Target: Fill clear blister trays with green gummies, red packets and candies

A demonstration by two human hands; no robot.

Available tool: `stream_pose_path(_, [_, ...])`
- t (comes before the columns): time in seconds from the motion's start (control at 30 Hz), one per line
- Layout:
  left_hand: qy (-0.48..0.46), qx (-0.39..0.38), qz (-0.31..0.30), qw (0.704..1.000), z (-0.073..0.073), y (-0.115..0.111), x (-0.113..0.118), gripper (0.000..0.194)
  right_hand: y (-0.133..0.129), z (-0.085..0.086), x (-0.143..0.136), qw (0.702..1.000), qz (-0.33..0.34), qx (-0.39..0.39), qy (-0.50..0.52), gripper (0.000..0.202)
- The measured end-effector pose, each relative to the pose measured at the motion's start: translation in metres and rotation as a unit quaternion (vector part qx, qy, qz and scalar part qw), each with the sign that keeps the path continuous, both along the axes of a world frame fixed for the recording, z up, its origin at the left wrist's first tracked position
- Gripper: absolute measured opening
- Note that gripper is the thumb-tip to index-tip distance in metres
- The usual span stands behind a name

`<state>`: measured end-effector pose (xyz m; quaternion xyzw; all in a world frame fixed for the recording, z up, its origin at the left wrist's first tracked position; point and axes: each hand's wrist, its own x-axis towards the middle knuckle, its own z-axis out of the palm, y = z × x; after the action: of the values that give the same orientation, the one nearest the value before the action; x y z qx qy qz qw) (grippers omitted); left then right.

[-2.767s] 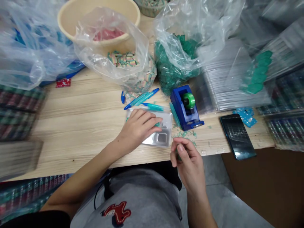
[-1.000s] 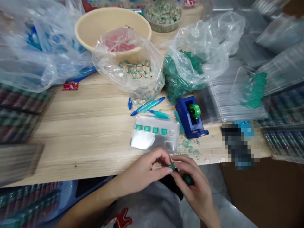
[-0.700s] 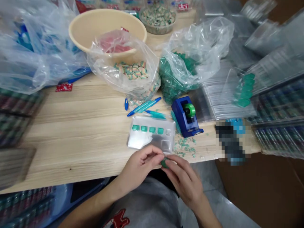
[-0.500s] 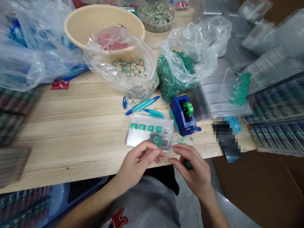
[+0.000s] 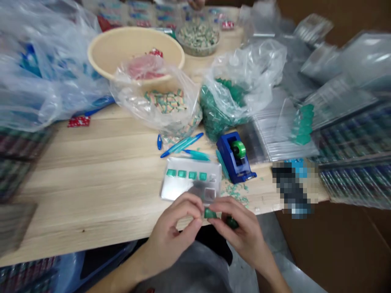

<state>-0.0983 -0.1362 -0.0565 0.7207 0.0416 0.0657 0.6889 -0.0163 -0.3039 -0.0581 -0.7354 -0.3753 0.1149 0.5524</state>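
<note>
My right hand [image 5: 241, 230] pinches a small green block [image 5: 209, 213] between thumb and fingertips. A second, darker green piece [image 5: 232, 221] sits in the curl of its fingers. My left hand [image 5: 179, 230] is closed in a pinch beside the block's left edge; what its fingertips hold, if anything, is hidden. Just beyond both hands lies a clear plastic tray [image 5: 174, 189] with several green square pieces [image 5: 182, 174] in a row along its far side. A square hollow [image 5: 209, 194] shows in the tray's near right part.
Right of the tray stand a blue tape dispenser [image 5: 233, 158] and green scraps [image 5: 238, 191]. Pens [image 5: 182, 145] lie behind it. Farther back are a bag of green pieces [image 5: 220, 106], a bag of striped pieces [image 5: 168, 101] and a cream basin [image 5: 106, 53]. A blurred phone-like object [image 5: 291, 187] lies right.
Both hands have come closer together and nearer my body, off the tray. The green block, earlier over the tray by my left fingertips, is now between both hands in my right fingertips.
</note>
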Motion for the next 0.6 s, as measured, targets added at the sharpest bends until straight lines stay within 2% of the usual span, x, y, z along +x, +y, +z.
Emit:
stream_pose_path(0.07, [0.002,-0.082,0.012,0.997,-0.002,-0.004,-0.004,0.025,0.001,0.001,-0.003,0.999,0.013,0.020,0.042,0.015])
stream_pose_path(0.17, [0.063,-0.267,-0.042,0.961,-0.003,-0.004,-0.011,0.029,-0.002,0.002,-0.008,0.993,0.057,0.022,0.106,0.012])
stream_pose_path(0.23, [0.096,-0.326,-0.066,0.938,0.002,0.004,-0.014,0.031,-0.008,0.003,-0.007,0.986,0.079,0.002,0.144,0.011])
stream_pose_path(0.27, [0.098,-0.327,-0.064,0.938,0.006,0.011,-0.014,0.030,-0.011,0.003,-0.006,0.984,0.082,-0.006,0.159,0.011])
stream_pose_path(0.33, [0.083,-0.260,-0.037,0.961,0.013,0.024,-0.010,0.024,-0.016,0.002,0.003,0.984,0.044,-0.027,0.170,0.012])
stream_pose_path(0.4, [0.046,-0.091,-0.055,0.993,0.014,0.028,-0.003,0.014,-0.017,0.001,0.017,0.988,-0.048,-0.083,0.122,0.017])
stream_pose_path(0.43, [0.011,0.021,-0.083,0.996,0.011,0.023,0.001,0.012,-0.015,0.000,0.025,0.986,-0.093,-0.121,0.071,0.022])
stream_pose_path(0.47, [-0.035,0.129,-0.118,0.984,0.007,0.013,0.006,0.014,-0.011,-0.001,0.035,0.979,-0.126,-0.160,0.010,0.025])
stream_pose_path(0.53, [-0.134,0.293,-0.156,0.934,-0.008,-0.017,0.015,0.024,-0.001,-0.003,0.052,0.963,-0.129,-0.211,-0.102,0.026])
stream_pose_path(0.6, [-0.195,0.367,-0.122,0.901,-0.027,-0.052,0.026,0.031,0.008,-0.005,0.066,0.956,-0.078,-0.234,-0.158,0.023])
